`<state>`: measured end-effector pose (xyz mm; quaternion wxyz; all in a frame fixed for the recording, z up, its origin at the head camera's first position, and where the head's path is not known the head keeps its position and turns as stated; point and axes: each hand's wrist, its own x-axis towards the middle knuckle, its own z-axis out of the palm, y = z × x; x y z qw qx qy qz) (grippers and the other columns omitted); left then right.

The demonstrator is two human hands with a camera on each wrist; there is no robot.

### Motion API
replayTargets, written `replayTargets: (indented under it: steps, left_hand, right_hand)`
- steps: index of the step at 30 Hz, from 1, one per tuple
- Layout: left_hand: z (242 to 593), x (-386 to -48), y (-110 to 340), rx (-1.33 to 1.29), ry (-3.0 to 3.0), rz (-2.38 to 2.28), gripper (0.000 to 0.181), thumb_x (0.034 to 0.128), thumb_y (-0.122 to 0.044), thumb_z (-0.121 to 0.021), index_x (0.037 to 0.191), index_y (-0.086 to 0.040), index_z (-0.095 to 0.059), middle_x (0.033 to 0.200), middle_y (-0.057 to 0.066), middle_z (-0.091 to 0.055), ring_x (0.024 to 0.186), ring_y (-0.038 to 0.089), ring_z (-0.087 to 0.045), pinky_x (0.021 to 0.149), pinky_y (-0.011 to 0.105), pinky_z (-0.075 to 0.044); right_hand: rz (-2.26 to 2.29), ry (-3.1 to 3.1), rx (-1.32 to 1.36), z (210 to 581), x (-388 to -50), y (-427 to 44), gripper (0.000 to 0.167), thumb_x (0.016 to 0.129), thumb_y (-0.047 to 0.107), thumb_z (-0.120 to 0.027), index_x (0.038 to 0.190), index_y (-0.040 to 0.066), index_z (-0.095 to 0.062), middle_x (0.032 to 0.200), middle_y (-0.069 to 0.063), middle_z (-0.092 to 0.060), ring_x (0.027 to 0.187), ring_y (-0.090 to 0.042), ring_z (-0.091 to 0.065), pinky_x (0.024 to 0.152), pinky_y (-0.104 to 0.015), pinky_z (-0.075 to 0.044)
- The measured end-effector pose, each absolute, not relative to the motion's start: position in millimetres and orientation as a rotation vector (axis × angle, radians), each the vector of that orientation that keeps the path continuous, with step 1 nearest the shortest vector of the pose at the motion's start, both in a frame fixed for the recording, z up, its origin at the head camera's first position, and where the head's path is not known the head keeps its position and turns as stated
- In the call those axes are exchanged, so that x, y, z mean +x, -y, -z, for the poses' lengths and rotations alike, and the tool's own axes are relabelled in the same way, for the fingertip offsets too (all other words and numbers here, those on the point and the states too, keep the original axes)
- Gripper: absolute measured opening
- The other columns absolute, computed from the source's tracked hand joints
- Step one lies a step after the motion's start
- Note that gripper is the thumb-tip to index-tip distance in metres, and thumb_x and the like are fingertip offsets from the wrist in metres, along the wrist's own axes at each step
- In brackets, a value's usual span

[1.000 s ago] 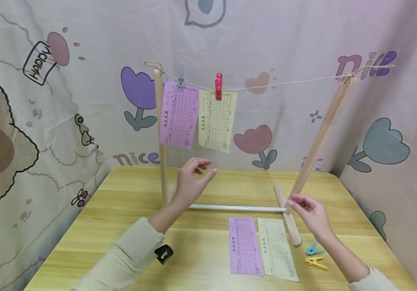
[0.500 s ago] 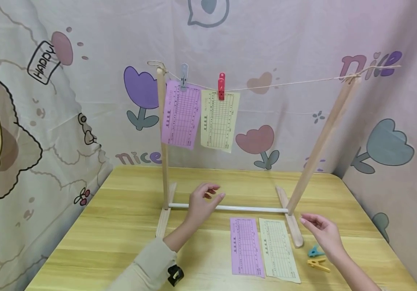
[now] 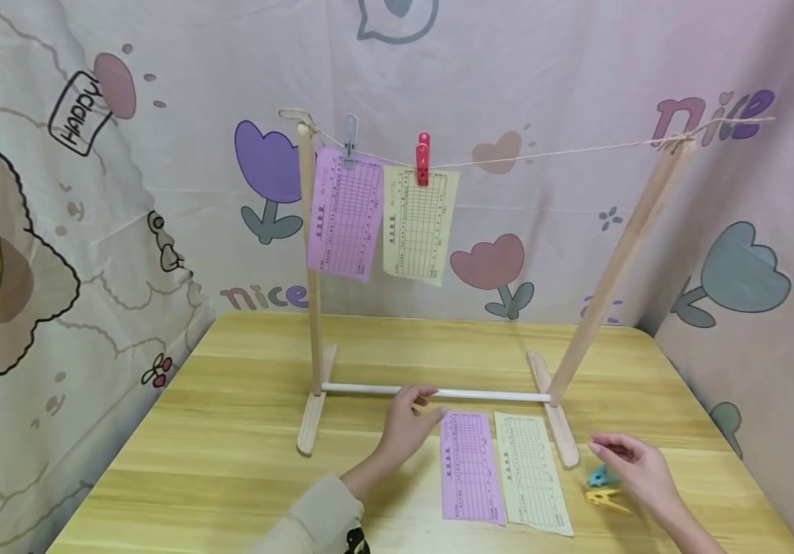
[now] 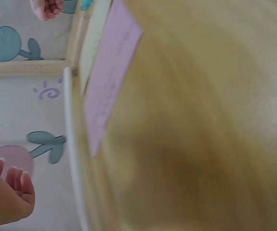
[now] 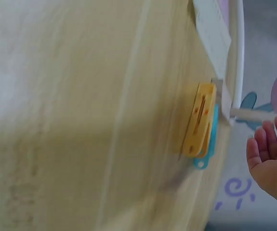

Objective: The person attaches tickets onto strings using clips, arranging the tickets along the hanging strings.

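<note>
Loose and empty, the left hand is hanging by the flat, purple paper rectangle, the right hand near a blue plastic clip and yellow plastic clip.

Under the string, a hand could pass between the hanging yellow sheet and the right post; that sheet and the hanging pink sheet block the way beside the left post. Low between the posts runs the white bar, behind the left hand (whether they touch, I can't tell). The wooden foot stands between the lying yellow sheet and the right hand, with the blue peg and yellow peg just beside that hand. Left of the lying pink sheet, the worktop offers room.
</note>
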<state>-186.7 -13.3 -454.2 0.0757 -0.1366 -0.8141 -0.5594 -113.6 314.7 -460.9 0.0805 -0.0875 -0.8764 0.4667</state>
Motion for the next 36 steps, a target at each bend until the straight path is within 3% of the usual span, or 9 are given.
replayTargets:
  steps: [5, 13, 20, 27, 36]
  left_hand:
    - [476.9, -182.9, 6.5, -0.364, 2.514, 1.709, 0.036, 0.0793, -0.011, -0.070, 0.110, 0.003, -0.059, 0.107, 0.017, -0.057, 0.093, 0.023, -0.051, 0.071, 0.016, -0.044]
    - [501.3, -172.3, -7.6, -0.258, 2.583, 1.621, 0.036, 0.0761, -0.008, -0.071, 0.107, 0.005, -0.059, 0.100, 0.012, -0.057, 0.087, 0.018, -0.053, 0.078, 0.028, -0.050]
    - [507.3, -172.5, -13.4, -0.154, 2.595, 1.563, 0.031, 0.0766, -0.010, -0.070, 0.104, 0.003, -0.061, 0.094, 0.006, -0.056, 0.083, 0.013, -0.050, 0.074, 0.022, -0.048]
    - [511.1, -168.1, -20.9, 0.013, 2.566, 1.521, 0.027, 0.0730, -0.008, -0.073, 0.096, 0.001, -0.064, 0.091, 0.004, -0.055, 0.084, 0.014, -0.050, 0.074, 0.025, -0.047]
    - [513.6, -162.5, -28.7, 0.042, 2.597, 1.443, 0.043, 0.0614, -0.008, -0.082, 0.099, 0.003, -0.065, 0.096, 0.004, -0.053, 0.092, 0.019, -0.053, 0.087, 0.038, -0.050]
  right_hand:
    - [-1.355, 2.674, -0.261, 468.2, -109.9, -328.4, 0.037, 0.088, 0.021, -0.064, 0.109, -0.008, -0.062, 0.083, 0.022, -0.063, 0.075, 0.010, -0.056, 0.066, -0.012, -0.049]
    - [-1.269, 2.758, -0.236, 480.9, -102.7, -342.8, 0.026, 0.086, 0.017, -0.066, 0.100, -0.004, -0.066, 0.083, 0.012, -0.068, 0.074, 0.011, -0.056, 0.065, -0.014, -0.050]
    - [-1.227, 2.917, -0.325, 489.0, -93.8, -356.5, 0.031, 0.086, 0.022, -0.065, 0.103, -0.004, -0.066, 0.096, -0.010, -0.069, 0.076, 0.012, -0.053, 0.067, -0.015, -0.049]
    - [-1.264, 2.957, -0.328, 493.1, -91.7, -358.8, 0.033, 0.085, 0.020, -0.067, 0.108, -0.005, -0.064, 0.104, -0.014, -0.067, 0.079, 0.007, -0.057, 0.069, -0.015, -0.049]
    - [-1.171, 3.056, -0.202, 496.5, -89.0, -360.5, 0.046, 0.075, 0.025, -0.075, 0.110, -0.002, -0.065, 0.110, -0.016, -0.063, 0.083, 0.018, -0.047, 0.072, -0.013, -0.049]
